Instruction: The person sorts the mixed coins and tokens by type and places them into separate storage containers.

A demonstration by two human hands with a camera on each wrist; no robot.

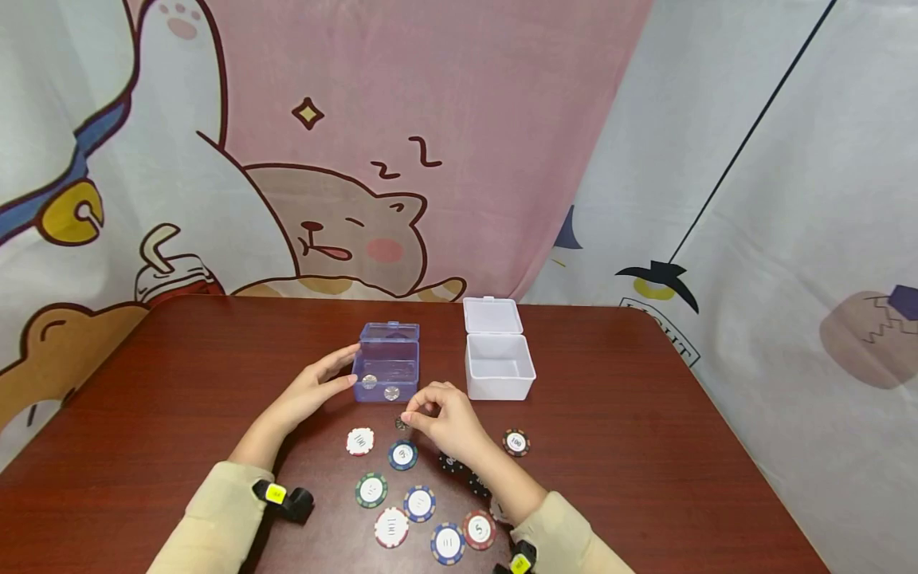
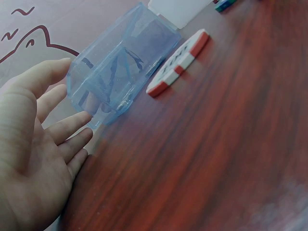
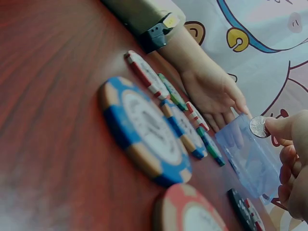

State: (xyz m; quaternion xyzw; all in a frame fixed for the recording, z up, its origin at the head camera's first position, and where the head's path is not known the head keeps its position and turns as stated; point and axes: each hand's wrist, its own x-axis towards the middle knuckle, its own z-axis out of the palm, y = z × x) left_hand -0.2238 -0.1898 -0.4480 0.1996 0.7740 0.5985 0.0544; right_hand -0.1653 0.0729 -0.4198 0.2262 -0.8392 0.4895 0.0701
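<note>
In the head view, a translucent blue box (image 1: 387, 355) stands with its lid up, and two silver coins (image 1: 391, 393) show in its lower front part. The left hand (image 1: 315, 387) touches the box's left side, its fingers fairly straight; the left wrist view shows its fingertips against the box's end (image 2: 79, 91). Just in front of the box, the right hand (image 1: 452, 422) pinches a coin (image 3: 259, 126) between thumb and fingers. Several poker chips lie nearby, among them a red-and-white chip (image 1: 360, 441) and a blue-and-green chip (image 1: 403, 454).
Right of the blue box stands a white box (image 1: 500, 367), lid up. A black chip (image 1: 516, 442) lies beyond the right forearm, which partly hides black pieces with white dots (image 1: 452, 462). More chips, including a red one (image 1: 479, 529), lie near the table's front. A printed curtain (image 1: 502, 119) hangs behind.
</note>
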